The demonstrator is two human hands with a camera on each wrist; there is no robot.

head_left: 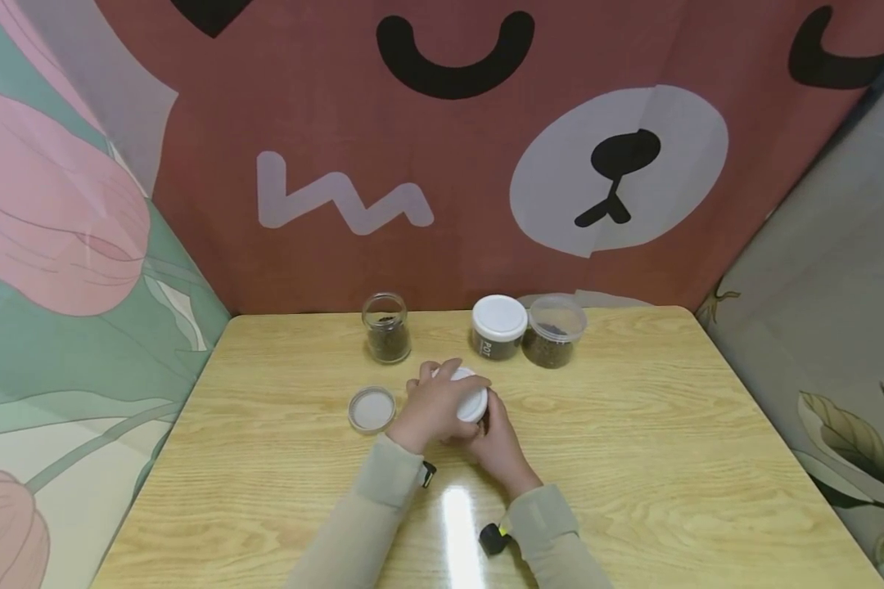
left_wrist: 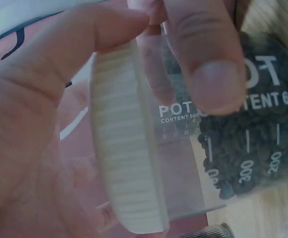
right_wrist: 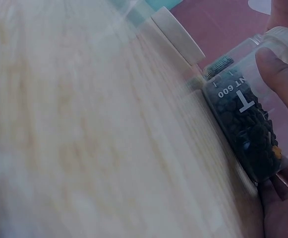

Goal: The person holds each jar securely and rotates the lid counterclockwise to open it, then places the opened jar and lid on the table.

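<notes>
Both hands are on a clear plastic jar (left_wrist: 183,163) marked "POT CONTENT 600", part full of small dark pieces like beans or pellets. My left hand (head_left: 436,406) grips its white ribbed lid (left_wrist: 126,144) from above. Lower down, my right hand (head_left: 497,448) holds the jar's body, its thumb along the side in the right wrist view. In that view the dark contents (right_wrist: 238,124) stay in the lower part, with one orange bit among them. The lid sits on the jar's mouth; whether it is screwed tight I cannot tell.
Left of the hands lies a round lid (head_left: 372,409). Behind it stands an open glass jar (head_left: 388,337) with dark contents. At the back right are a white-lidded jar (head_left: 499,319) and a clear tub (head_left: 555,331), side by side on the wooden table (head_left: 656,458).
</notes>
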